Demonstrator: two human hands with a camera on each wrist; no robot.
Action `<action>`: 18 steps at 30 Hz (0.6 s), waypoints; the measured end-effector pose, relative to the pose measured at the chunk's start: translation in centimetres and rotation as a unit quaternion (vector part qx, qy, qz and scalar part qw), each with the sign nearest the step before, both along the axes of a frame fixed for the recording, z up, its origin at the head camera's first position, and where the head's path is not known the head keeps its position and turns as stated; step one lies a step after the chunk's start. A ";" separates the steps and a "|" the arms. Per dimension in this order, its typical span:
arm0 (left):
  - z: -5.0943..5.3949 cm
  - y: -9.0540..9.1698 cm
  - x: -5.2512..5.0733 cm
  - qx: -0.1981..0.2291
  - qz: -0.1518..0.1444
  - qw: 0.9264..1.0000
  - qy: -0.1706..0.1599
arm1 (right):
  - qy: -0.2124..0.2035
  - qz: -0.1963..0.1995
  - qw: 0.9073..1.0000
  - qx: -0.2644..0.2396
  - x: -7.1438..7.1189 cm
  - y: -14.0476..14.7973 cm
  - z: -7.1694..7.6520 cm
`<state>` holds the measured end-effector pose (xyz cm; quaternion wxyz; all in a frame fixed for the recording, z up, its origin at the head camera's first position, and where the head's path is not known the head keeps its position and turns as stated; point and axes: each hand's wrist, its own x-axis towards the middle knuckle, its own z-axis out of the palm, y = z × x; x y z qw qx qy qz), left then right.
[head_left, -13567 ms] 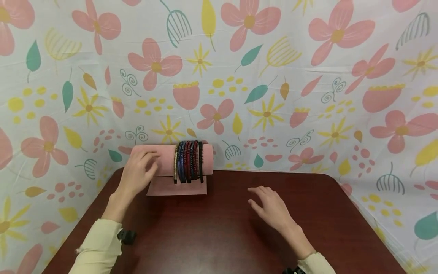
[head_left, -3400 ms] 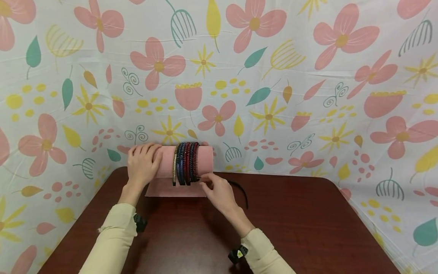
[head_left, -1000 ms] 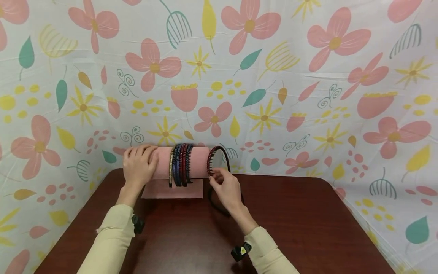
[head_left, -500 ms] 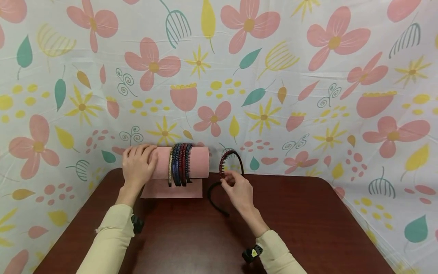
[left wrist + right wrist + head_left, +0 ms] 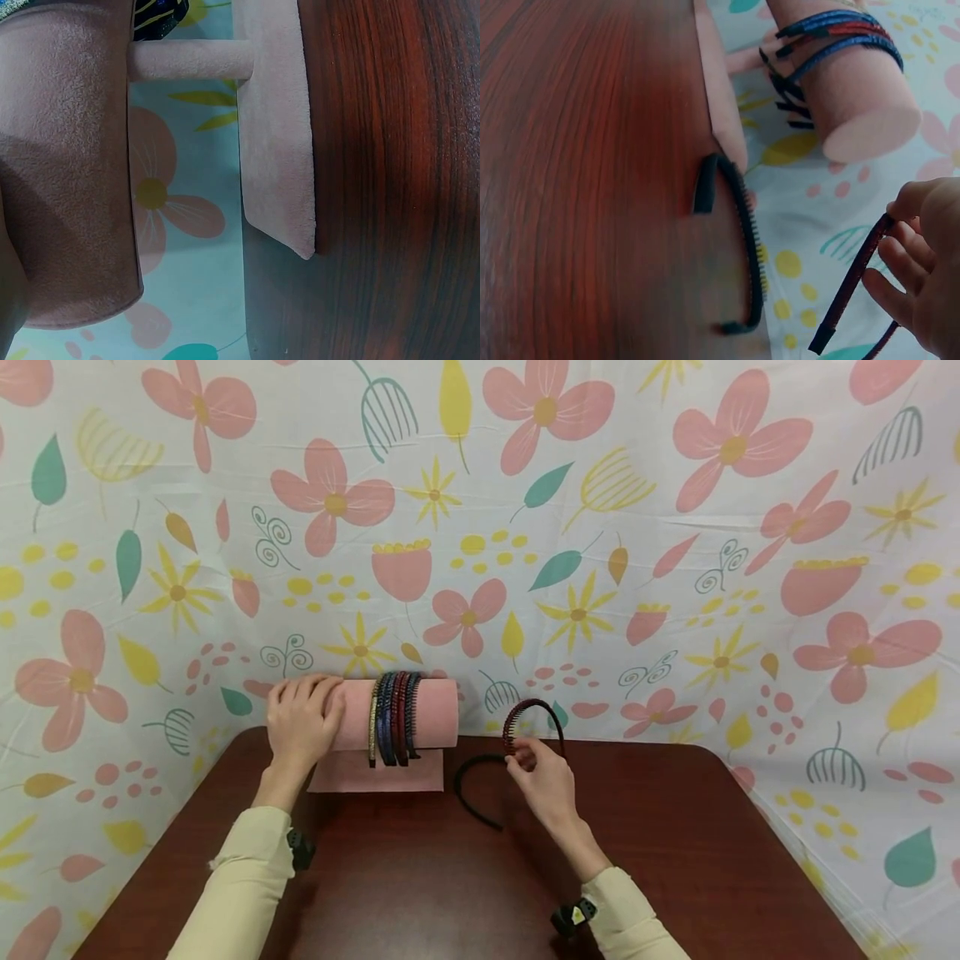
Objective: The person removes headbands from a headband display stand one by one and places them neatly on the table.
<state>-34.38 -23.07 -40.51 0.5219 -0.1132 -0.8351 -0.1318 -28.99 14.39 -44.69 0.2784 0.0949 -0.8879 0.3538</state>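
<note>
A pink plush headband stand (image 5: pixel 437 714) lies at the back left of the table, with several glittery headbands (image 5: pixel 393 718) round its roll. My left hand (image 5: pixel 303 718) holds the roll's left end, fingers over the top and thumb at the front; only its edge (image 5: pixel 10 277) enters the left wrist view. To the right of the stand, my right hand (image 5: pixel 547 785) pinches a dark red toothed headband (image 5: pixel 847 289) by one arm, raised above the table. A black toothed headband (image 5: pixel 744 206) lies on the table between that hand and the stand.
The dark wooden table (image 5: pixel 420 893) ends at a flowered cloth (image 5: pixel 675 568) that hangs behind and at both sides. The stand's flat pink base (image 5: pixel 277 135) and short post (image 5: pixel 191 60) show in the left wrist view.
Since several seconds ago, the black and dark red headbands have come off the roll. Over the last second, my right hand carried the red one rightward from the roll's end. The left hand stayed put.
</note>
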 end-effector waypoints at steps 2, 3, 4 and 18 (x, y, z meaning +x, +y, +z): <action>0.0 0.0 0.0 -0.001 0.001 1.000 -0.001 | -0.003 -0.004 1.000 0.003 0.0 0.4 -0.1; 0.0 0.0 0.0 -0.002 0.002 1.000 -0.001 | -0.005 -0.006 1.000 0.006 0.0 0.7 -0.2; 0.0 0.0 0.0 -0.002 0.002 1.000 0.001 | -0.008 -0.009 1.000 0.009 0.1 0.9 -0.3; 0.1 0.0 0.2 0.002 -0.002 1.000 -0.008 | -0.074 -0.031 0.996 0.033 -0.3 4.2 -2.1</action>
